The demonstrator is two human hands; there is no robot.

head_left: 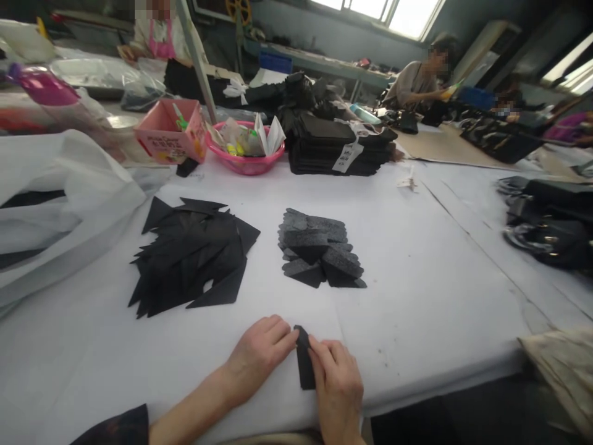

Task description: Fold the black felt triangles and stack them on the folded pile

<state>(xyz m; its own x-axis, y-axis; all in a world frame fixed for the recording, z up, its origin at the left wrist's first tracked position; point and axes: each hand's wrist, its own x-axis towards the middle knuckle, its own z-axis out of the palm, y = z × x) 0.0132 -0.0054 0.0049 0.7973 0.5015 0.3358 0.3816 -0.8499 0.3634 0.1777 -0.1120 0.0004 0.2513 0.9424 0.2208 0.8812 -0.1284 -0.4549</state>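
A small, narrow black piece of sheet material (306,371) lies near the table's front edge, its top corners folded or angled; whether it is fabric or leather I cannot tell. At its upper left edge, my left hand (264,346) pinches it between thumb and fingers. My right hand (337,374) grips its right side, fingertips close to the left thumb. Beyond my hands lies a stack of overlapping dark grey and black pieces (319,247). To the left of that spreads a loose pile of flat black pointed pieces (189,253).
A pink box (169,133) and a pink basket (245,162) with small items stand at the back, beside stacked black panels (340,145) with a paper tag. White sheeting (92,173) lies left, black bags (551,222) right. Two people (417,83) work across the table.
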